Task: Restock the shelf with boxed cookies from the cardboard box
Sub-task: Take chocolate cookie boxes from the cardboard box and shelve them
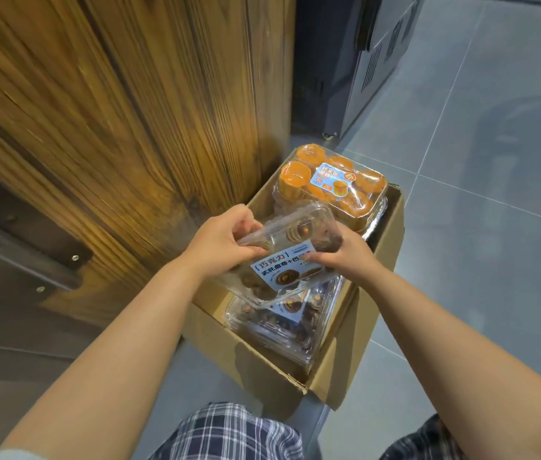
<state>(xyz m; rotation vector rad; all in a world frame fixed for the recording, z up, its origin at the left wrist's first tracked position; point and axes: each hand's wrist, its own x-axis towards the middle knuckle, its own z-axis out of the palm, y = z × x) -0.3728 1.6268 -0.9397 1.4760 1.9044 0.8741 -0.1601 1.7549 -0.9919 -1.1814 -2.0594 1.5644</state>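
**Cookie box held over the carton**

Clear cookie box (287, 257), tilted, held above open cardboard box (342, 356). Gripped by left hand (226, 242) at its left end, right hand (350, 257) at its right, fingers curled tight around edges. Below: more cookie boxes (282, 322), orange cake packs (332, 180). Beside: wooden panel (113, 127), grey tiled floor (494, 227).

We saw a moderately bright, soft indoor scene with no hard-edged shadows. On the grey tiled floor (494, 161), a broad, diffuse shadow lay to the right of the cardboard box (355, 353), and a darker one sat against its near side. Glare streaked the clear lid of the cookie pack (282, 257) above the box. The wide lens bowed the wooden panel (113, 127) left of the box. Detail was slightly soft throughout, most at the frame edges.
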